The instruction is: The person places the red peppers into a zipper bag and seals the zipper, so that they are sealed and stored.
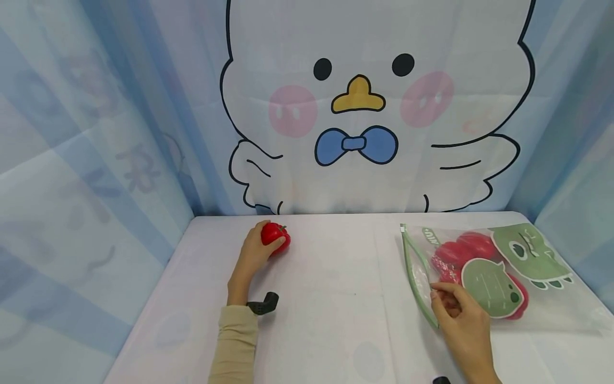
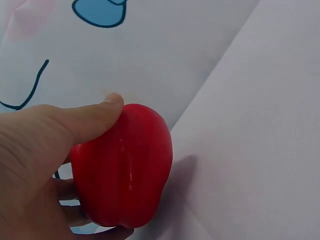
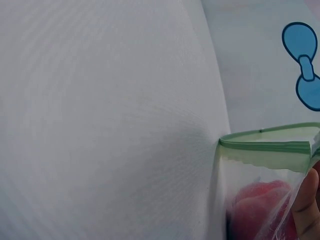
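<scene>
My left hand (image 1: 252, 252) grips a red bell pepper (image 2: 130, 167) at the table's far left, thumb on one side and fingers curled round the other. A short green stem shows on the pepper in the head view. On the right lies a clear zip bag (image 1: 561, 312) with a green zip strip (image 3: 275, 146) and green cartoon animal prints. Several red pieces (image 1: 475, 244) show through its plastic. My right hand (image 1: 462, 328) pinches the bag's upper layer near the mouth, which gapes open toward the left.
A white cloth covers the table (image 1: 331, 298). Behind it hangs a curtain (image 1: 360, 186) printed with a cartoon bird, and more cloth hangs at both sides. A black strap piece (image 1: 265, 304) sits on the left wrist.
</scene>
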A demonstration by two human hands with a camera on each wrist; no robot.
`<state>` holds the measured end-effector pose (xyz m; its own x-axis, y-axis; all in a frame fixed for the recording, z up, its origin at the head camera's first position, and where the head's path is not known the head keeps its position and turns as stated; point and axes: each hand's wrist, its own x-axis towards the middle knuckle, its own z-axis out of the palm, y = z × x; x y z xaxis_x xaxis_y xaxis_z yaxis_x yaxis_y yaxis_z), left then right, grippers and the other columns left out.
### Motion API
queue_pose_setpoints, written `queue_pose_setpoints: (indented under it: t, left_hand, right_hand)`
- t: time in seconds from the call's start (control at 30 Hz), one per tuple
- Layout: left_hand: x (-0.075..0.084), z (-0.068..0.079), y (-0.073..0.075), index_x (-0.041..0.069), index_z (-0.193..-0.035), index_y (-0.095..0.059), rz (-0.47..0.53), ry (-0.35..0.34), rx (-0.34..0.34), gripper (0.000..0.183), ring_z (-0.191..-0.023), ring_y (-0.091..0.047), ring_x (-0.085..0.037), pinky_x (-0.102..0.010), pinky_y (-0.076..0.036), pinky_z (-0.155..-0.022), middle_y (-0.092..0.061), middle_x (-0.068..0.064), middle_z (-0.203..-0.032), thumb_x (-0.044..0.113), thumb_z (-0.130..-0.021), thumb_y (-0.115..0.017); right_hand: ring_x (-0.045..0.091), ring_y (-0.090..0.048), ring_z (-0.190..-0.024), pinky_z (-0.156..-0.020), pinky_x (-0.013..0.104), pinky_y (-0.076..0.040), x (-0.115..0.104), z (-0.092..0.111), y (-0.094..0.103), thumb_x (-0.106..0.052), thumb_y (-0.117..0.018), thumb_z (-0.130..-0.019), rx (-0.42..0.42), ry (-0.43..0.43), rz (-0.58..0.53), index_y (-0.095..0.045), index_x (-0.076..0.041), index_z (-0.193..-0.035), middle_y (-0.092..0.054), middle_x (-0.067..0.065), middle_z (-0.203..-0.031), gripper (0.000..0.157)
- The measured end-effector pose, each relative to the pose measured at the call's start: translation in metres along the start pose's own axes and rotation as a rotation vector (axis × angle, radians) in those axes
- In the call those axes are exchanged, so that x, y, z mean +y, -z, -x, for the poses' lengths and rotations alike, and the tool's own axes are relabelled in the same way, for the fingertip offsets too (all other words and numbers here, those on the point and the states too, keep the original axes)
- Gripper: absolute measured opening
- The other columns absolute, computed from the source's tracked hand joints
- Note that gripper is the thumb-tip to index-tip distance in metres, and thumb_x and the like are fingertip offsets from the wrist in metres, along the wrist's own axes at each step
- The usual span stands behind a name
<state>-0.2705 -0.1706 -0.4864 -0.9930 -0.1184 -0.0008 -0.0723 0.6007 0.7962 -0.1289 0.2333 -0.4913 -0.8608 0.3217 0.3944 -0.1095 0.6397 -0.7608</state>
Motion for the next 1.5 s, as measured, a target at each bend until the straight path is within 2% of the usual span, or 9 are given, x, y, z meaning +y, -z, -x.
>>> queue_pose_setpoints:
  t: [0.1, 0.23, 0.53, 0.7, 0.93, 1.07, 1.3, 1.5]
  left_hand:
    - [0.0, -0.002, -0.001, 0.011, -0.159, -0.036, 0.034, -0.015, -0.009, 0.075, -0.147, -0.043, -0.04, -0.06, -0.05, -0.112, -0.045, -0.019, -0.158, 0.035, -0.098, -0.072]
    - [0.005, -0.001, -0.002, 0.011, -0.159, -0.036, 0.127, -0.007, -0.028, 0.072, -0.148, -0.041, -0.041, -0.06, -0.049, -0.112, -0.044, -0.018, -0.16, 0.034, -0.099, -0.07]
    - [0.02, 0.0, -0.008, 0.015, -0.159, -0.036, 0.372, 0.136, -0.076, 0.07, -0.151, -0.035, -0.039, -0.057, -0.047, -0.116, -0.038, -0.017, -0.163, 0.037, -0.101, -0.067]
    - [0.029, 0.002, -0.013, 0.015, -0.159, -0.037, 0.449, 0.187, -0.102, 0.067, -0.149, -0.036, -0.038, -0.054, -0.046, -0.117, -0.039, -0.017, -0.161, 0.037, -0.102, -0.065]
    - [0.036, 0.006, -0.023, 0.016, -0.158, -0.039, 0.45, 0.178, -0.118, 0.069, -0.152, -0.032, -0.039, -0.057, -0.046, -0.117, -0.037, -0.016, -0.164, 0.032, -0.099, -0.071]
    - [0.04, 0.007, -0.03, 0.017, -0.156, -0.042, 0.432, 0.158, -0.126, 0.068, -0.15, -0.036, -0.038, -0.057, -0.048, -0.115, -0.042, -0.015, -0.161, 0.031, -0.097, -0.073]
    - [0.053, 0.012, -0.041, 0.019, -0.154, -0.045, 0.401, 0.112, -0.172, 0.068, -0.147, -0.042, -0.037, -0.054, -0.053, -0.11, -0.046, -0.014, -0.159, 0.032, -0.095, -0.076]
    - [0.064, 0.016, -0.05, 0.018, -0.153, -0.046, 0.417, 0.097, -0.203, 0.068, -0.144, -0.045, -0.037, -0.052, -0.056, -0.107, -0.047, -0.014, -0.156, 0.034, -0.094, -0.076]
  right_hand:
    - [-0.002, -0.053, -0.07, -0.064, 0.004, -0.045, -0.001, 0.0, 0.0, 0.0, -0.076, -0.091, 0.003, -0.002, 0.003, -0.076, -0.007, -0.107, -0.065, -0.001, -0.087, 0.018]
    - [-0.003, -0.053, -0.07, -0.064, 0.004, -0.045, -0.001, 0.0, 0.0, -0.001, -0.076, -0.091, 0.003, 0.001, 0.002, -0.076, -0.007, -0.107, -0.066, 0.0, -0.087, 0.018]
    - [-0.003, -0.054, -0.069, -0.064, 0.003, -0.045, -0.001, 0.0, -0.001, 0.001, -0.077, -0.089, 0.006, 0.0, -0.001, -0.076, -0.005, -0.106, -0.065, 0.001, -0.086, 0.018]
    - [-0.002, -0.054, -0.069, -0.064, 0.004, -0.045, -0.001, 0.0, -0.002, 0.003, -0.076, -0.089, 0.008, 0.002, -0.001, -0.075, -0.005, -0.106, -0.065, 0.001, -0.086, 0.018]
    - [-0.002, -0.054, -0.069, -0.063, 0.004, -0.045, -0.001, 0.0, -0.002, 0.002, -0.076, -0.089, 0.003, 0.006, 0.002, -0.075, -0.005, -0.106, -0.066, 0.002, -0.086, 0.018]
    - [-0.002, -0.054, -0.068, -0.063, 0.005, -0.045, -0.001, -0.001, -0.002, 0.003, -0.077, -0.089, 0.004, 0.015, -0.003, -0.076, -0.005, -0.105, -0.066, 0.002, -0.086, 0.018]
    - [-0.007, -0.052, -0.068, -0.063, 0.004, -0.044, 0.001, 0.0, 0.0, 0.005, -0.078, -0.087, 0.019, 0.098, 0.033, -0.075, -0.004, -0.103, -0.068, 0.005, -0.084, 0.019]
    - [-0.007, -0.051, -0.069, -0.064, 0.002, -0.044, 0.002, 0.0, 0.001, 0.003, -0.079, -0.087, 0.015, 0.097, 0.05, -0.076, -0.005, -0.104, -0.07, 0.006, -0.085, 0.019]
